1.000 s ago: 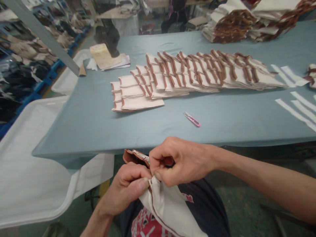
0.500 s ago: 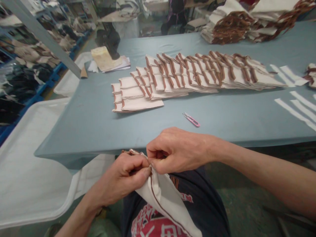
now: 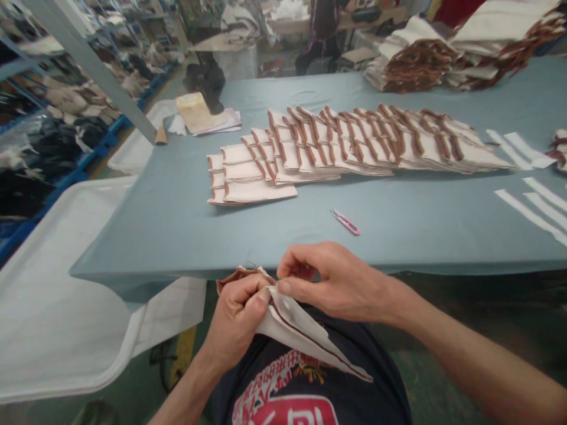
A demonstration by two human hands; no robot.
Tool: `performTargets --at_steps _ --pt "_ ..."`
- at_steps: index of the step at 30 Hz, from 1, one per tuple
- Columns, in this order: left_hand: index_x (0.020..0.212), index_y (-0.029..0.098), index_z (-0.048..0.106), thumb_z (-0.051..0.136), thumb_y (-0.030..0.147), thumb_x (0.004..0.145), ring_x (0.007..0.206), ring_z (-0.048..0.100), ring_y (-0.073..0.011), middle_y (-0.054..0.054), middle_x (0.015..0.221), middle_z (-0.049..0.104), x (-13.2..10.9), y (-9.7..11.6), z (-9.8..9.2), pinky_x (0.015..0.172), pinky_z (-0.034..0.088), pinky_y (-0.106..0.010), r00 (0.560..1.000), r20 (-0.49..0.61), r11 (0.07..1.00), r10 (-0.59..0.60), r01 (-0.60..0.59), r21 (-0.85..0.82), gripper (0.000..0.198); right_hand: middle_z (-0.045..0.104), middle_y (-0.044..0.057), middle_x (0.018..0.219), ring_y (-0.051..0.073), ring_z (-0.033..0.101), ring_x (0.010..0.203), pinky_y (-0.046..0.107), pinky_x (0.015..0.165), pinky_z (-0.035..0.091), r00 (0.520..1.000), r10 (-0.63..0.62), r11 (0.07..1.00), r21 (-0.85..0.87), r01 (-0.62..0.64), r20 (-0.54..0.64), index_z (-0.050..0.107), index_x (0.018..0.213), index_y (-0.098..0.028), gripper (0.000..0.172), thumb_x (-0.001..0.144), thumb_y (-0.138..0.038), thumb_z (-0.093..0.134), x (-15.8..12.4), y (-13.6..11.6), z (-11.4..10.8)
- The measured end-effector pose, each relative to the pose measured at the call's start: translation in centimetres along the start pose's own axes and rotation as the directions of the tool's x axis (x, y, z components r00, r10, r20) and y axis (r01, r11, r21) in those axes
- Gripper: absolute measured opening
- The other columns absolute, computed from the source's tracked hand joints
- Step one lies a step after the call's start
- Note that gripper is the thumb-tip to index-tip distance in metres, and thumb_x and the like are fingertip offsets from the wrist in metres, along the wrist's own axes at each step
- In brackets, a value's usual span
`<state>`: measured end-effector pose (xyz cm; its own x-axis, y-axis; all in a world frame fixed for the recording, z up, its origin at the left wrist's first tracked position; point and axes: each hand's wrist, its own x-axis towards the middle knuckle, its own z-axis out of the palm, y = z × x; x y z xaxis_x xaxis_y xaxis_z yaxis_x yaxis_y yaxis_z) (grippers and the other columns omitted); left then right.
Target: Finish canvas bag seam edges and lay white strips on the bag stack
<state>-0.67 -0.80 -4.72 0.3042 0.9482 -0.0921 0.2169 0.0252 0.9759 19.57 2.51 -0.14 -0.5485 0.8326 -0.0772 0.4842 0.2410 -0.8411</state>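
Observation:
Both my hands hold a cream fabric piece with brown trim over my lap, below the front edge of the blue table. My left hand is closed, thumb pressing the cloth's upper corner. My right hand pinches the same corner from the right, fingers curled. The cloth hangs down to the right across my dark printed shirt. A small pink thread snip lies on the table just beyond my hands.
A long overlapping row of cream pieces with brown trim crosses the table. Taller stacks stand at the far right. White strips lie at the right. A white plastic tray sits left of the table. Shelves of garments line the left.
The cloth has tilted flatter, its free end swinging up to the right. My hands shifted slightly right and kept their pinch on the corner. The view moved a little downward.

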Motion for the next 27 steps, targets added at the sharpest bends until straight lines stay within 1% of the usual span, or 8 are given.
performTargets --at_steps 2,6,8,11,14,18,24,27 --pt "0.061 0.019 0.056 0.054 0.037 0.09 0.061 0.044 -0.0141 0.002 0.062 0.052 -0.6 -0.4 0.1 0.06 0.038 -0.026 0.998 -0.069 0.999 -0.01 0.007 -0.043 0.034 0.072 -0.002 0.08 0.012 0.062 0.07 0.024 0.065 0.04 0.997 0.045 0.994 0.1 -0.039 -0.059 0.069 0.092 -0.019 0.011 0.089 -0.029 0.072 -1.4 0.6 2.0" --pt "0.062 0.019 0.055 0.056 0.035 0.09 0.059 0.043 -0.0128 0.002 0.062 0.053 -1.3 -1.1 0.1 0.057 0.036 -0.025 0.983 -0.179 0.999 -0.042 0.036 -0.036 0.033 0.071 0.0 0.081 0.015 0.064 0.069 0.027 0.064 0.04 0.965 0.009 0.999 -0.033 -0.018 -0.264 0.066 0.087 -0.019 0.015 0.085 -0.03 0.075 -3.5 0.9 6.3" --pt "0.063 0.019 0.055 0.055 0.033 0.092 0.058 0.043 -0.0122 0.003 0.063 0.053 -1.5 -1.2 0.0 0.056 0.036 -0.024 0.982 -0.179 0.998 -0.054 0.056 0.004 0.032 0.068 0.0 0.076 0.014 0.062 0.064 0.026 0.06 0.037 0.935 -0.054 0.994 -0.112 0.015 -0.349 0.064 0.085 -0.019 0.01 0.091 -0.026 0.068 -3.9 1.4 7.9" --pt "0.064 0.019 0.056 0.053 0.029 0.094 0.057 0.045 -0.0116 0.003 0.063 0.054 -1.6 -1.1 -0.3 0.057 0.037 -0.024 0.993 -0.119 0.993 -0.013 0.027 0.111 0.032 0.063 0.0 0.072 0.011 0.058 0.057 0.025 0.056 0.037 0.89 -0.183 0.973 -0.209 0.103 -0.417 0.06 0.084 -0.018 0.021 0.102 -0.024 0.052 -4.2 2.4 9.1" --pt "0.068 0.019 0.062 0.053 0.026 0.093 0.06 0.05 -0.012 0.003 0.063 0.059 -1.5 -0.7 -0.6 0.061 0.039 -0.023 0.998 -0.036 0.982 0.043 -0.035 0.187 0.027 0.06 0.0 0.069 0.011 0.056 0.055 0.024 0.055 0.037 0.842 -0.3 0.931 -0.332 0.155 -0.448 0.058 0.084 -0.018 0.033 0.11 -0.026 0.04 -4.2 3.2 9.2" --pt "0.07 0.018 0.062 0.055 0.032 0.093 0.064 0.052 -0.0134 0.001 0.07 0.061 -1.0 -0.4 -0.6 0.062 0.04 -0.024 0.999 0.009 0.991 -0.05 0.049 0.123 0.027 0.058 0.0 0.065 0.012 0.053 0.053 0.025 0.054 0.036 0.807 -0.415 0.864 -0.46 0.205 -0.419 0.057 0.084 -0.018 0.036 0.112 -0.024 0.036 -4.1 3.5 8.5" --pt "0.071 0.018 0.058 0.045 0.046 0.097 0.066 0.045 -0.0145 0.001 0.072 0.052 -0.7 0.1 0.0 0.064 0.038 -0.026 0.979 0.104 0.984 -0.178 0.174 0.042 0.041 0.057 -0.001 0.065 0.013 0.05 0.054 0.028 0.053 0.033 0.831 -0.485 0.753 -0.614 0.238 -0.273 0.056 0.08 -0.02 0.037 0.111 -0.021 0.036 -3.9 3.5 6.8" --pt "0.07 0.017 0.06 0.055 0.045 0.091 0.067 0.045 -0.0146 0.002 0.07 0.053 -0.6 0.0 0.6 0.064 0.036 -0.027 0.97 0.011 0.97 -0.242 0.243 -0.025 0.036 0.056 -0.001 0.064 0.014 0.051 0.055 0.031 0.053 0.031 0.839 -0.49 0.712 -0.664 0.227 -0.238 0.055 0.077 -0.02 0.041 0.112 -0.021 0.034 -3.9 3.4 6.7"
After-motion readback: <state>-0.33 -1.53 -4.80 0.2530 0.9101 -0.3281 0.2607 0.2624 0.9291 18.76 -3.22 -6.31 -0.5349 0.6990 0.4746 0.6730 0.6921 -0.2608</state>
